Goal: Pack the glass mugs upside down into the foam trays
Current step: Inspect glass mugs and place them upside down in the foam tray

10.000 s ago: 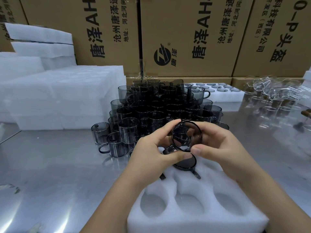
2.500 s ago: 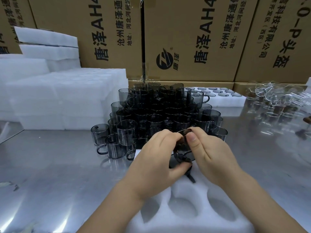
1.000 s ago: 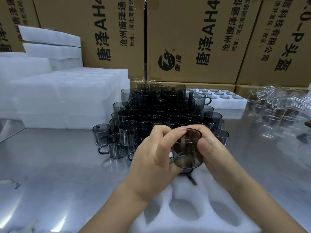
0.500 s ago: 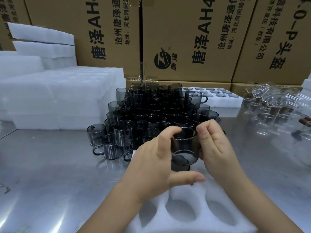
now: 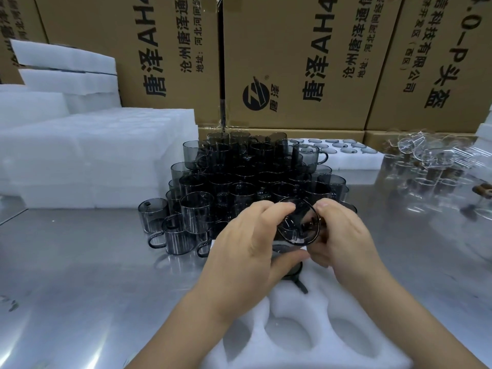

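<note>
A smoky grey glass mug [image 5: 298, 222] is tilted on its side with its open mouth facing me, held above the far end of a white foam tray [image 5: 314, 310]. My left hand [image 5: 247, 251] grips its left side and my right hand [image 5: 343, 235] its right. One dark mug [image 5: 294, 272] sits upside down in a far tray hole, its handle pointing toward me. Several near holes [image 5: 287, 334] show bare foam. A big pile of grey mugs [image 5: 239, 182] stands just behind my hands.
A stack of white foam trays [image 5: 93, 155] fills the left. Cardboard boxes [image 5: 292, 62] wall off the back. Another foam tray [image 5: 343, 153] lies behind the pile. Clear glass mugs [image 5: 426, 166] crowd the right of the steel table [image 5: 80, 275].
The mug stood upright between my hands half a second ago; now it is tipped so its mouth faces me, at about the same height over the tray.
</note>
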